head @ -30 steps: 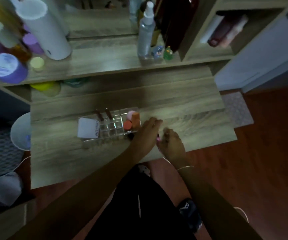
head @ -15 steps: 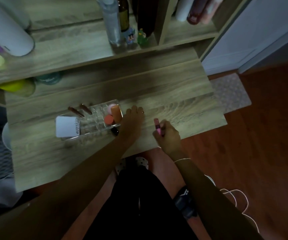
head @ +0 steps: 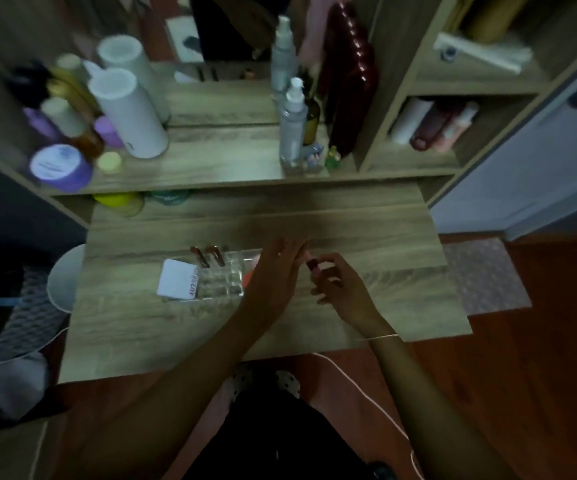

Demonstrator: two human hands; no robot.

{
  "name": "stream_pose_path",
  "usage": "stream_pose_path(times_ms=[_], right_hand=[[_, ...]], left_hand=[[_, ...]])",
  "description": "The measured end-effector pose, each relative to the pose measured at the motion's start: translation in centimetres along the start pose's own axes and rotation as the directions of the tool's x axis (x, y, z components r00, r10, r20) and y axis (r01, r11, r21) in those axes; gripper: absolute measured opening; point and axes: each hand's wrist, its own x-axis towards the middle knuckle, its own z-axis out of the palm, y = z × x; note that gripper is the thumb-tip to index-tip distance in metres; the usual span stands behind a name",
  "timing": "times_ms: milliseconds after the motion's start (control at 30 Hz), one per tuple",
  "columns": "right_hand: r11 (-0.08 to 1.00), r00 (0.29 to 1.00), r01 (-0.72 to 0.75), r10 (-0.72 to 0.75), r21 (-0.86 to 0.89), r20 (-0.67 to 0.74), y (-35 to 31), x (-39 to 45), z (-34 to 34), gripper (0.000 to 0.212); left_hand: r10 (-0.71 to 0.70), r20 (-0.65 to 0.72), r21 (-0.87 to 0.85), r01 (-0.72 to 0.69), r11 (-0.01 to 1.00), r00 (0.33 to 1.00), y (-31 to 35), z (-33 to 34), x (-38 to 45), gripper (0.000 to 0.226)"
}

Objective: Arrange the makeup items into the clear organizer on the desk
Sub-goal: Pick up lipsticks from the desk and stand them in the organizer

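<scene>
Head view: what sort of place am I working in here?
Most likely a bedroom vanity or dressing table: a mirror behind a wooden shelf crowded with toiletry bottles, and a clear organizer on the desk.

The right hand (head: 344, 292) pinches a small pink tube (head: 312, 264) upright between thumb and fingers. Just left of that grip, the left hand (head: 276, 271) lies flat, fingers spread, over the right end of the clear organizer (head: 223, 280). Farther left sits a white card (head: 177, 279), on the wooden desk (head: 176, 327).
</scene>
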Motion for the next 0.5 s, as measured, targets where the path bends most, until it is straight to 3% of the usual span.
stream_pose_path(times_ms=[133, 200, 367, 500], right_hand=[[0.997, 0.996, -0.017, 0.01, 0.082, 0.089, -2.2, 1.5, 2.2, 0.021], [0.998, 0.992, 0.015, -0.022, 0.053, 0.126, -2.9, 1.8, 3.3, 0.024], [0.968, 0.97, 0.204, -0.179, -0.148, 0.163, -3.7, 2.9, 5.7, 0.026], [0.943, 0.965, 0.246, -0.217, -0.225, 0.148, -4.6, 4.0, 7.6, 0.022]], left_hand=[[-0.036, -0.172, 0.028, 0.041, 0.999, 0.985, -1.5, -4.5, -0.5, 0.036], [-0.137, -0.25, -0.007, 0.139, 0.99, 0.958, -2.9, -6.5, -1.1, 0.033], [-0.229, -0.361, -0.042, 0.229, 0.972, 0.904, -6.3, -9.6, -3.3, 0.025], [-0.376, -0.394, -0.123, 0.357, 0.926, 0.839, -8.5, -10.4, -4.8, 0.016]])
